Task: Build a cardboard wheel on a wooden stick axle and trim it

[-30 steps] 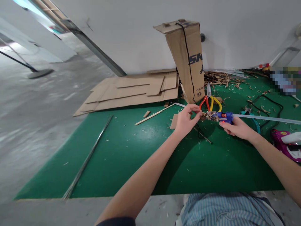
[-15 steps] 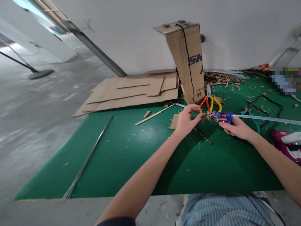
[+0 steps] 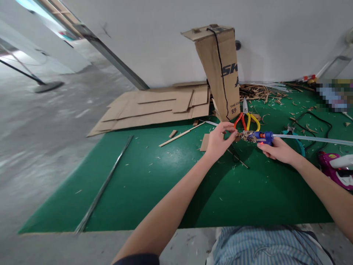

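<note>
Right hand (image 3: 278, 150) around blue glue gun (image 3: 266, 138), left hand (image 3: 217, 142) grasp unclear, "SK" carton (image 3: 230, 90) behind.

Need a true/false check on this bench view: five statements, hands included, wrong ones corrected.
1. The right hand holds a blue glue gun. True.
2. A translucent glue stick sticks out of the blue glue gun's rear. True.
3. Both scissor handles are blue. False: the scissors have one red and one yellow handle.
4. The left hand is near the blue glue gun's front end. True.
5. The printed cardboard box lies flat. False: the printed cardboard box stands upright.
</note>
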The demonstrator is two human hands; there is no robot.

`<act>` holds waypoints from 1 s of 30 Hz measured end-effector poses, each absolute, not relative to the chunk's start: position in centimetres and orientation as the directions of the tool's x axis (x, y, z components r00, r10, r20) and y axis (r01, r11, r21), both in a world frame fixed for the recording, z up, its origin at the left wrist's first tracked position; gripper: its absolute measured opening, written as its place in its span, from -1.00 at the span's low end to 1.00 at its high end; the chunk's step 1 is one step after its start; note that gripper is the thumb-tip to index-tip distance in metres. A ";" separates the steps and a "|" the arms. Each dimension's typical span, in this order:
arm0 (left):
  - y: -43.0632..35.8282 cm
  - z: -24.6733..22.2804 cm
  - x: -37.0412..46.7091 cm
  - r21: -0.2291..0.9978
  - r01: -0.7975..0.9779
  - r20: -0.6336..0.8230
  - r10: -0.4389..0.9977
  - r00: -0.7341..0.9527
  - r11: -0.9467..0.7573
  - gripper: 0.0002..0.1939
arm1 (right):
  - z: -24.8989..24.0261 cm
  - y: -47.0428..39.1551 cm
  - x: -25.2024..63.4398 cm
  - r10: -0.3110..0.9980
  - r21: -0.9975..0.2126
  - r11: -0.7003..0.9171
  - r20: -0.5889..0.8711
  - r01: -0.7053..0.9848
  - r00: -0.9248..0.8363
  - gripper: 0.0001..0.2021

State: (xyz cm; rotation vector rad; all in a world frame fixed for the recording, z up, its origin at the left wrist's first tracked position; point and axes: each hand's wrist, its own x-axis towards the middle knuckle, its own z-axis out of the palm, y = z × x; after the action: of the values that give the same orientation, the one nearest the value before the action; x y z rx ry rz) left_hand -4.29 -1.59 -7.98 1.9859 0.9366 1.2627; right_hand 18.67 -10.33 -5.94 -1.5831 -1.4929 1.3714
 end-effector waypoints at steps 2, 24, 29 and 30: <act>-1.6 -7.9 -4.3 0.783 0.247 0.498 0.813 0.302 -0.571 -0.80 | -6.0 -10.3 18.7 0.945 -0.904 -0.220 -0.290 0.366 -0.149 -0.54; -1.3 -8.2 -4.4 0.904 0.148 0.368 0.906 0.210 -0.401 -0.75 | -6.2 -10.5 18.3 0.974 -0.947 -0.190 -0.214 0.260 -0.069 -0.57; -0.4 -8.6 -4.4 0.973 -0.114 0.213 0.973 0.093 -0.202 -0.72 | -6.2 -10.7 17.9 0.984 -0.980 -0.178 -0.176 0.092 0.029 -0.55; -0.2 -8.7 -4.5 0.975 -0.147 0.180 0.980 0.083 -0.167 -0.70 | -6.1 -10.7 17.8 0.986 -0.984 -0.168 -0.166 0.064 0.034 -0.55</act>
State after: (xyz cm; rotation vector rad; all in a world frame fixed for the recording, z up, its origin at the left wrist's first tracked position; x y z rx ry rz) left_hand -4.48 -0.23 -8.69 1.2735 0.9471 1.3254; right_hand 17.81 -10.70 -6.14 -1.3958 -1.1522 1.2779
